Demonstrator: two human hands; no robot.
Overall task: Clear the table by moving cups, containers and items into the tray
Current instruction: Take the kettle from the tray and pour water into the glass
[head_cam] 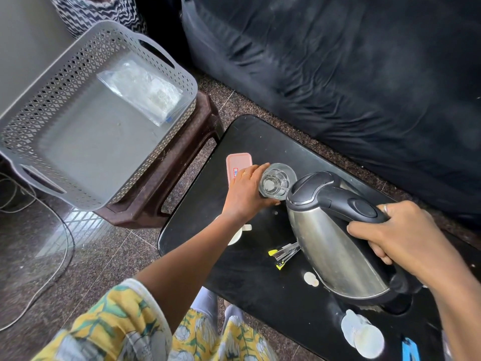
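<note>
Head view: black table (250,142) on speckled floor (104,256), beside black sheet (338,74).

There is one view, from a wide-angle camera worn on the person's head, which looks forward and steeply down on the black table (247,269), so that the tabletop fills the lower right and the speckled floor (109,256) fills the lower left. The camera is near: both forearms enter from the bottom edge, with the left hand (244,194) gripping a glass (276,182) close to the centre and the right hand (406,235) gripping the kettle (328,246) at the right. The lens also takes in the grey tray (46,82) on a brown stool (179,165) at upper left, and black cushioned furniture (338,74) across the top.
</note>
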